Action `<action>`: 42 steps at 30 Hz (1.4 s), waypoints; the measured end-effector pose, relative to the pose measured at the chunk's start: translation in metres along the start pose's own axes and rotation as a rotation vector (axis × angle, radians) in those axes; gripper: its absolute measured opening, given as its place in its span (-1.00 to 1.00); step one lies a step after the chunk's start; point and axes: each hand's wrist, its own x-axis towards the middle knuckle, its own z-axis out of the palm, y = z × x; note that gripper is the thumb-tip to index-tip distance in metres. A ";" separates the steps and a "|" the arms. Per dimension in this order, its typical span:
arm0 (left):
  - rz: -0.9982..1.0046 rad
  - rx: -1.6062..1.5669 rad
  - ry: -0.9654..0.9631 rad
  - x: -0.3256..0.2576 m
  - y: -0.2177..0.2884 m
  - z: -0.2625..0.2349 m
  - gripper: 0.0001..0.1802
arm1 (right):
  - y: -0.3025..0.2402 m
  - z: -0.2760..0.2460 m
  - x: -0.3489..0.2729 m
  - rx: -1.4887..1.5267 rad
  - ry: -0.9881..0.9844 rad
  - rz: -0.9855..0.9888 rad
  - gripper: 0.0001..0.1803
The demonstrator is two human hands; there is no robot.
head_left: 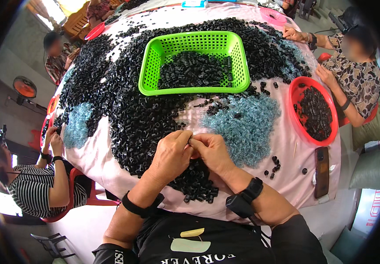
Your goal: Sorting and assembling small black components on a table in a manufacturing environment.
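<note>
My left hand (pixel 172 152) and my right hand (pixel 212 152) meet at the fingertips over the near part of the table. Both are closed in a pinch on a small dark piece (pixel 191 137), mostly hidden by the fingers. Under and left of them spreads a large heap of small black plastic parts (pixel 141 127), some of them hollow. Just right of my right hand lies a pile of pale blue-grey coil springs (pixel 247 132). Beyond my hands a green plastic basket (pixel 194 90) stands on the heap with more black pieces (pixel 194 70) inside.
To the right a red basin (pixel 294 101) holds black pieces, with a phone (pixel 322 172) in a dark case nearer me. The table wears a pale pink cloth (pixel 287 176). Several people sit around it, one in stripes (pixel 33 189) at left, one in a patterned shirt (pixel 361 70) at right.
</note>
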 end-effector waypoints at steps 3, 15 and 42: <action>-0.051 0.086 0.027 -0.003 0.003 0.004 -0.62 | 0.003 -0.002 0.001 -0.006 0.010 -0.001 -0.82; -0.087 0.018 0.119 -0.004 0.008 0.011 -0.61 | -0.006 0.002 -0.002 0.088 0.046 0.010 -0.80; -0.094 -0.063 -0.043 0.027 -0.020 -0.017 -0.63 | 0.005 0.002 0.002 0.231 0.186 -0.054 -0.70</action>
